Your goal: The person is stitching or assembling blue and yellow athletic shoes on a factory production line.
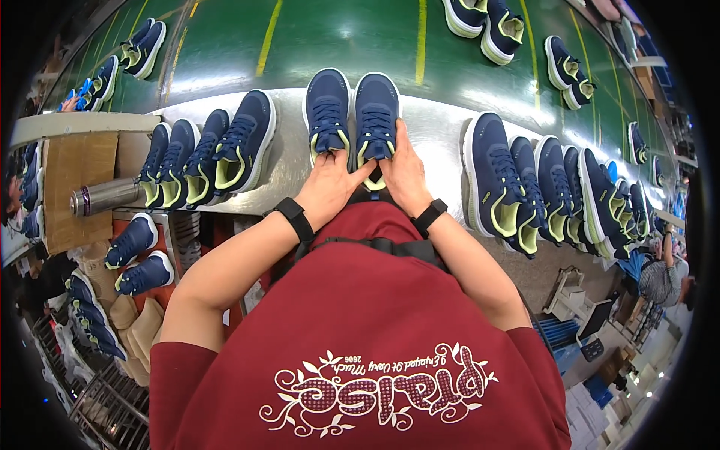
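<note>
- Left shoe [328,109] is grasped at its opening by the left hand [328,184], grip part-closed.
- Right shoe [376,109] is clasped likewise by the right hand [403,177].
- Both are set side by side on the worktop [436,135].

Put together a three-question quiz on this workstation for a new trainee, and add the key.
1. True or false: the left hand and the right hand are at the heel end of the middle pair of navy shoes.

2. Multiple choice: what colour are the stripes across the green surface?
A. Red
B. Yellow
C. Blue

3. Fill in the blank: the silver cylinder lies on the person's ____ side, next to a row of four shoes.

Key: 1. True. 2. B. 3. left.
</note>
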Available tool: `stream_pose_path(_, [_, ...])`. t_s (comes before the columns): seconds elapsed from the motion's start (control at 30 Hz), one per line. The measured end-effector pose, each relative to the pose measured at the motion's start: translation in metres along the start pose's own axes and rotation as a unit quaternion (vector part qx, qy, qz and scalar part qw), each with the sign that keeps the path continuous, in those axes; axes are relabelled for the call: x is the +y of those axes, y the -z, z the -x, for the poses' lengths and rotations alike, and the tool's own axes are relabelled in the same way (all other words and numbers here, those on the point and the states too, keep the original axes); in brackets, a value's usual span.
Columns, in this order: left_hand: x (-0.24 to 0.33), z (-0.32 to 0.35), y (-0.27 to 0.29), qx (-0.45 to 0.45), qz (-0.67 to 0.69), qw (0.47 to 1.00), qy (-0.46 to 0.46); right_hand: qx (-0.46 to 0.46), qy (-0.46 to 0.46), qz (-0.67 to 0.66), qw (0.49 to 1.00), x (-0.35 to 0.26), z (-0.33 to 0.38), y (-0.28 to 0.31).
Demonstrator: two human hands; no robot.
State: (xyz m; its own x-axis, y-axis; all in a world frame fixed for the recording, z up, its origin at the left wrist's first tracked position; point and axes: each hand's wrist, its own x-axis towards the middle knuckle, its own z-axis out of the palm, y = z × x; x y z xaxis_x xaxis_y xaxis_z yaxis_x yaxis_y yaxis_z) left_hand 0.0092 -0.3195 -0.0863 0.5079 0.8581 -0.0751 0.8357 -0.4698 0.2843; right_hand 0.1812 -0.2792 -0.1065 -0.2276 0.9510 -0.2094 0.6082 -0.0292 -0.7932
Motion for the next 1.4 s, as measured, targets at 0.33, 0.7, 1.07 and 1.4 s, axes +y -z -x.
stream_pose_path(0.33, [-0.006,0.008,-0.009,0.006,-0.022,1.000,0.013,0.033,0.009,0.022,0.999,0.002,0.004,-0.016])
stream_pose_path(0.7, [-0.015,0.030,0.002,-0.069,0.124,0.989,0.045,-0.041,-0.094,0.140,0.985,0.009,-0.001,0.016])
stream_pose_path(1.07, [-0.009,0.036,-0.026,-0.032,0.113,0.993,0.010,-0.038,0.098,-0.013,0.994,-0.035,-0.004,-0.016])
stream_pose_path(1.4, [-0.012,0.044,-0.028,-0.012,0.083,0.996,-0.025,-0.119,0.026,-0.021,0.992,-0.051,-0.017,-0.011])
